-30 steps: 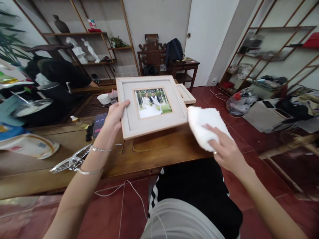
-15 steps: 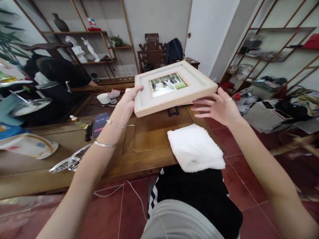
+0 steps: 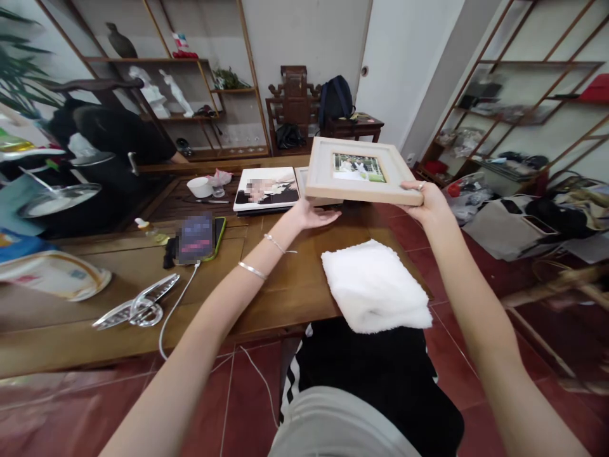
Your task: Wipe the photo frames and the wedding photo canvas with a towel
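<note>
A cream picture frame [image 3: 318, 184] with a small photo in its middle is held up over the far right of the table, lying nearly flat. My right hand [image 3: 431, 202] grips its near right corner, thumb on top and fingers underneath. Below the frame's left corner, my left hand [image 3: 316, 216] is open with the palm up and fingers stretched out; whether it touches the frame I cannot tell. A folded white towel [image 3: 375, 285] lies at the table's near edge. Behind the left hand is a photo panel [image 3: 266, 189], and part of another frame shows beside it.
On the wooden table [image 3: 280, 298] are a phone [image 3: 197, 240] with a white cable, a silver hair claw [image 3: 143, 304], a dropper bottle [image 3: 151, 232], a white cup [image 3: 200, 186] and a pot [image 3: 61, 200]. A person in black [image 3: 124, 133] is at the far left. A chair [image 3: 294, 95] stands behind.
The frame has turned and shifted right, levelling out. My right hand has closed on its right corner. My left hand has let go of the left side and moved right, beneath it.
</note>
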A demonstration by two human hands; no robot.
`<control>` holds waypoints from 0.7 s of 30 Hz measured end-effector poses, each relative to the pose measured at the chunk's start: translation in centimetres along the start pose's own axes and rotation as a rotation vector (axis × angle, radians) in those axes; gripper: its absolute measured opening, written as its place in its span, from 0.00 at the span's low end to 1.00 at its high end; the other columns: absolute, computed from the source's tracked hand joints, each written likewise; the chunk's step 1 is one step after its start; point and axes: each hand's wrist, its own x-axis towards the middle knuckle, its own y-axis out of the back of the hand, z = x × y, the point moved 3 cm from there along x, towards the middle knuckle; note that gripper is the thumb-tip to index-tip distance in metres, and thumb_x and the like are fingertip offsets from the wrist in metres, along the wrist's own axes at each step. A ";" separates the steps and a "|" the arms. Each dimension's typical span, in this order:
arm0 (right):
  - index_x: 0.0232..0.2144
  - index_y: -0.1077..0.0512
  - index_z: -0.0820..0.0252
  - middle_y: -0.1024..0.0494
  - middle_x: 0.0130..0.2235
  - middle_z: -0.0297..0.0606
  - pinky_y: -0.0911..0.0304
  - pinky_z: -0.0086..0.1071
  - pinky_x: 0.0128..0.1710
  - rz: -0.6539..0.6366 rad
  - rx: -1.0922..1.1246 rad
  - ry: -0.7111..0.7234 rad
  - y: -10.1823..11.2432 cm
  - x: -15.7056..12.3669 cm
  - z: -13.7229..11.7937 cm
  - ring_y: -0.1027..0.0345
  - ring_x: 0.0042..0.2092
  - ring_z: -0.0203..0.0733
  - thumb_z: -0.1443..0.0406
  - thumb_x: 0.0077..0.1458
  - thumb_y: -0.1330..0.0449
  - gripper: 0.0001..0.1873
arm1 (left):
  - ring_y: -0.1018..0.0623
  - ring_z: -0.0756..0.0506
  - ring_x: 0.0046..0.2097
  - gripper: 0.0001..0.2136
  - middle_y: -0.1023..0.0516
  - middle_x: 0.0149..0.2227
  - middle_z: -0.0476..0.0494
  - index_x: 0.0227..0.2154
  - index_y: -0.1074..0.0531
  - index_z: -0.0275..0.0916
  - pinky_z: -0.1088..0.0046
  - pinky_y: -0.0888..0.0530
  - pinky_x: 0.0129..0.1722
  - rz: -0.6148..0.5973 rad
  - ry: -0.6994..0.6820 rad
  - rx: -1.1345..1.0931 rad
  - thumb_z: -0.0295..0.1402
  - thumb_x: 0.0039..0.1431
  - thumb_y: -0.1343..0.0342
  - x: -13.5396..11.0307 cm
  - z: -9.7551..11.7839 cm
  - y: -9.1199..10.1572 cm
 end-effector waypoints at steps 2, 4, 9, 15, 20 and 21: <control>0.33 0.33 0.57 0.27 0.29 0.34 0.23 0.37 0.28 0.017 0.037 -0.002 0.1 0.1 0.0 0.27 0.35 0.44 0.75 0.35 0.43 0.18 | 0.23 0.43 0.52 0.13 0.25 0.48 0.40 0.44 0.28 0.43 0.73 0.23 0.45 0.041 0.066 -0.070 0.32 0.56 0.38 0.5 -2.1 -0.4; 0.33 0.33 0.57 0.26 0.30 0.34 0.23 0.36 0.28 0.043 0.063 -0.009 0.4 0.0 0.0 0.27 0.35 0.43 0.76 0.35 0.44 0.18 | 0.23 0.44 0.51 0.11 0.26 0.47 0.40 0.42 0.28 0.42 0.75 0.23 0.44 0.046 0.088 -0.086 0.30 0.57 0.38 1.1 -3.5 -1.0; 0.32 0.33 0.58 0.26 0.30 0.35 0.23 0.34 0.30 0.110 0.085 0.018 1.9 -0.5 -0.1 0.28 0.34 0.41 0.76 0.38 0.45 0.16 | 0.22 0.50 0.45 0.14 0.26 0.44 0.45 0.44 0.32 0.41 0.80 0.24 0.42 0.094 0.100 -0.154 0.29 0.57 0.37 2.8 -4.5 -1.9; 0.36 0.32 0.59 0.23 0.35 0.39 0.23 0.35 0.34 0.147 0.126 0.057 3.0 -1.4 -1.5 0.26 0.39 0.43 0.76 0.41 0.45 0.17 | 0.22 0.45 0.44 0.14 0.25 0.43 0.39 0.46 0.30 0.37 0.70 0.20 0.43 -0.001 0.139 -0.192 0.26 0.56 0.38 3.9 -3.5 -2.3; 0.39 0.32 0.62 0.22 0.38 0.43 0.24 0.32 0.31 0.207 0.264 0.090 3.7 -3.1 -3.8 0.27 0.40 0.42 0.78 0.43 0.48 0.19 | 0.21 0.42 0.49 0.16 0.23 0.42 0.39 0.43 0.28 0.35 0.61 0.20 0.46 -0.147 0.120 -0.212 0.15 0.53 0.46 2.6 -2.2 -2.6; 0.39 0.31 0.62 0.22 0.38 0.43 0.24 0.31 0.30 0.217 0.266 0.096 4.0 -3.4 -4.4 0.27 0.40 0.42 0.78 0.44 0.48 0.18 | 0.22 0.40 0.49 0.15 0.22 0.42 0.38 0.42 0.28 0.34 0.60 0.20 0.47 -0.173 0.120 -0.214 0.15 0.52 0.46 2.1 -1.9 -2.6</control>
